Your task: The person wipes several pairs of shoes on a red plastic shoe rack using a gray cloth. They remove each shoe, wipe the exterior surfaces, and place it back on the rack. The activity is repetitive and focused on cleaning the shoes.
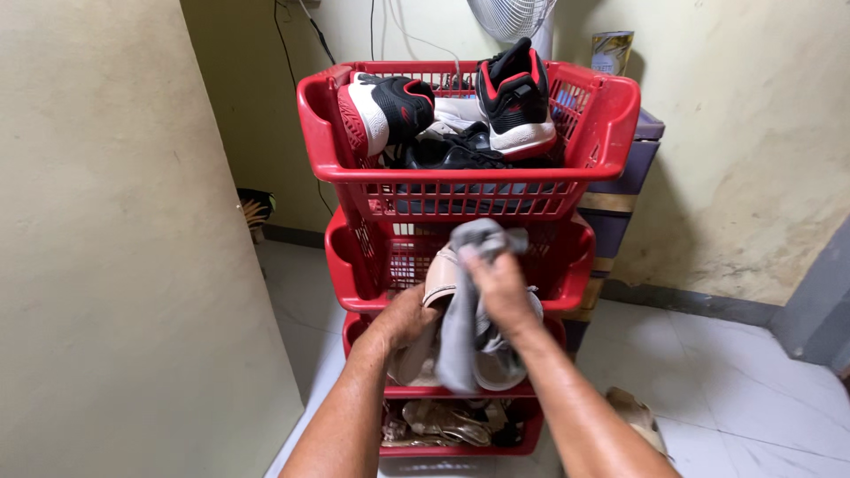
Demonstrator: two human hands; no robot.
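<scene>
Shoe point(440, 285), pale beige, sits between my two hands in front of the middle tier of the red rack point(350, 265), and a grey cloth point(460, 341) is draped over it. Going from the left: a bare wall point(106, 239) fills that side. Next comes my left hand point(403, 320), reaching in from below, fingers curled under and around the shoe's left side, grasping it. The shoe's long axis runs roughly upright, tilted a little, its upper end toward the rack and its lower end hanging toward me. My right hand point(500, 290) is on top, clenched on the cloth and pressing it against the shoe; the cloth bunches above the knuckles and trails down past the shoe's lower end. Both forearms rise from the bottom edge and converge, the right one higher and nearer the shoe's top. Above, the top basket point(611, 115) holds black, white and red sneakers point(513, 97). Lower right, a tiled floor point(735, 389) shows.
</scene>
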